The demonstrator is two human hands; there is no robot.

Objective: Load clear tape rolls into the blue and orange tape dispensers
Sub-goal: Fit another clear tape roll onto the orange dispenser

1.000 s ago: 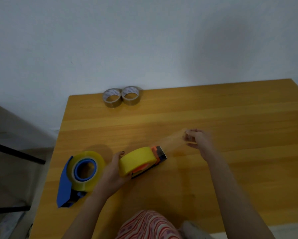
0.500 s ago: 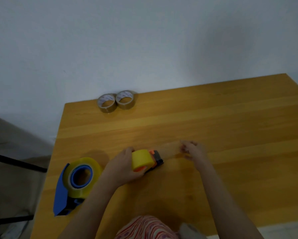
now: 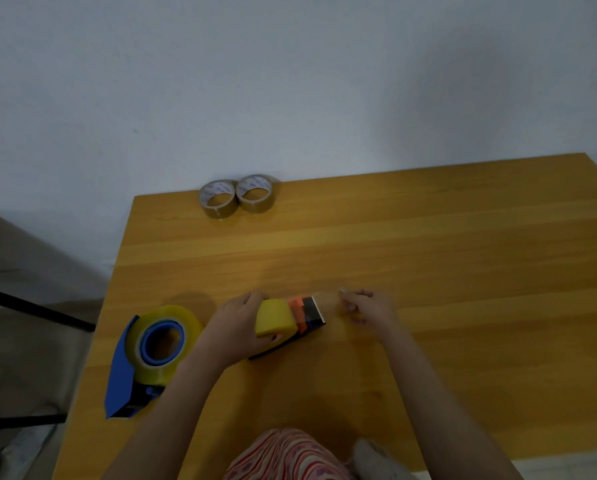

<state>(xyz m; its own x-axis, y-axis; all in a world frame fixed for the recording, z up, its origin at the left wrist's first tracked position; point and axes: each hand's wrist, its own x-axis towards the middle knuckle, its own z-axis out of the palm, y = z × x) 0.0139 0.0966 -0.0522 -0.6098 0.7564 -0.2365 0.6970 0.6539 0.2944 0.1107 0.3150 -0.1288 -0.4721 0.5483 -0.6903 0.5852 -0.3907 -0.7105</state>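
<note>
The blue plastic tape dispenser (image 3: 119,372) lies on its side at the left of the light wooden table (image 3: 463,271). It holds a clear tape roll with a yellowish tint (image 3: 172,315) seated round its blue hub. The orange plastic tape dispenser (image 3: 299,315) sits near the middle of the front half of the table, with a second clear roll (image 3: 274,318) that looks solid yellow mounted in it. Its dark cutter end (image 3: 314,311) points right.

The left hand (image 3: 233,329) grips the orange dispenser from the left, fingers curled round the roll and body. The right hand (image 3: 369,308) is blurred. Its fingertips (image 3: 344,292) are bunched together just beside the cutter and appear to pinch the end of a short, faint strip of clear tape (image 3: 330,301).

A second ago the strip stretched much longer and the right hand was well away from the dispenser, which was tipped up. Now the hand is close to the cutter, the strip is short, and the dispenser sits flatter on the wood. The blue dispenser has stayed where it was.

There are two dispensers and two clear rolls, one in each. Two brown tape rolls (image 3: 219,199) lie touching, side by side, at the far edge.
</note>
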